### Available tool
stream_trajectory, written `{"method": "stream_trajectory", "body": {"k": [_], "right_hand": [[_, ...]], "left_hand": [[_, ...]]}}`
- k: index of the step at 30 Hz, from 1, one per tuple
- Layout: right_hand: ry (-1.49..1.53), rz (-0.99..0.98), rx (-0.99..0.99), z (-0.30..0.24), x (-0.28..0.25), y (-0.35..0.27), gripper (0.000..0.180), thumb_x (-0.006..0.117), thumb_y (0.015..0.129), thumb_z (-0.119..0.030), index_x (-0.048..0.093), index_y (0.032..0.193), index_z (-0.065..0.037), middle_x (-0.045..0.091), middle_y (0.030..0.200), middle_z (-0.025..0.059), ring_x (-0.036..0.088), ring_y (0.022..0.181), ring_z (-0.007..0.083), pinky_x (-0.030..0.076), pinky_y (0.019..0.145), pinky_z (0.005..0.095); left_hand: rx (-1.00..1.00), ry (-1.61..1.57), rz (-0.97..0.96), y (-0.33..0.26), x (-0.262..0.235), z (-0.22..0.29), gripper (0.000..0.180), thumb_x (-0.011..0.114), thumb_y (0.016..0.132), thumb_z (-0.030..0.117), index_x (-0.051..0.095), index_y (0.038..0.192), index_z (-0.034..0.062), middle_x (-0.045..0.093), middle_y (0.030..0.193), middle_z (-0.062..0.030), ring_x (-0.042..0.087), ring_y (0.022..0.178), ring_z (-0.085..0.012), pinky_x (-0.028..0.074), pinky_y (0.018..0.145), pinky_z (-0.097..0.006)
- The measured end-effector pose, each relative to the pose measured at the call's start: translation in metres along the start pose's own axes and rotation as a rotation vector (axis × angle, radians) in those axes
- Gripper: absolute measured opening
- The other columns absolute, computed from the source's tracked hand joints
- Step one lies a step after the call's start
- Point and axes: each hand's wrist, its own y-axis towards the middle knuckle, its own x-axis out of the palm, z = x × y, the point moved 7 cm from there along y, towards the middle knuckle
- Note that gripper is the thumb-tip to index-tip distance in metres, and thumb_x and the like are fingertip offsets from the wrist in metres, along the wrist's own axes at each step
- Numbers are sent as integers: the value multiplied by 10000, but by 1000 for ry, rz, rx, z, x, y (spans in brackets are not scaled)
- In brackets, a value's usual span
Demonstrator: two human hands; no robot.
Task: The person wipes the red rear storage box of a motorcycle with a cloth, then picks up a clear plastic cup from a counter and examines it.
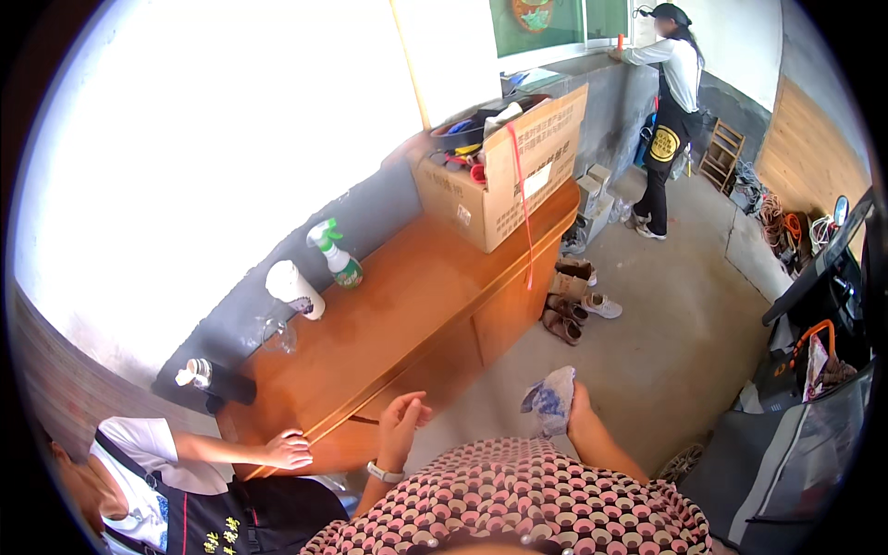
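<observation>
My right hand (pixel 580 418) is closed round a crumpled white and blue cloth (pixel 553 403), held out in front of my body. My left hand (pixel 400 428), with a white band on its wrist, is raised near the front of a brown wooden cabinet (pixel 398 319). Its fingers are slightly bent and apart, and nothing shows in them. On the cabinet top stand a spray bottle (pixel 343 265) with a green head, a white paper roll (pixel 297 290) and a clear, glassy object (pixel 277 336). A dark cylindrical container (pixel 228 381) is at the near left end.
A person's hand (pixel 289 450) rests on the cabinet's near edge at left. A full cardboard box (pixel 481 199) stands at the far end. Shoes (pixel 566 310) lie beside the cabinet. Another person (pixel 680 88) stands by the window. Dark bags and gear (pixel 786 453) line the right.
</observation>
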Motion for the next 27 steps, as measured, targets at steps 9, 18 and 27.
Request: {"method": "stream_trajectory", "body": {"k": [9,18,27], "right_hand": [[30,-9,-20,-28,-16,-40,401,399,921,-353,636,1019,-45,673,972,126,636,893,301,530,820,422],[-156,-55,-162,-78,-81,-67,424,381,931,-332,624,1015,5,672,975,168,639,891,331,534,783,435],[-319,36,-41,-77,-95,-58,409,370,938,-305,625,991,11,674,920,150,644,806,306,540,695,417]], "left_hand": [[-54,5,-187,-9,86,9,246,547,969,150,603,1156,-1,665,895,-57,615,781,-102,508,703,-229],[-21,-5,-321,-8,164,12,252,546,971,152,603,1163,-2,665,903,-53,593,789,-89,500,713,-237],[223,445,-459,-42,169,32,292,571,944,235,631,1123,12,677,926,-131,626,775,-197,511,724,-311]]}}
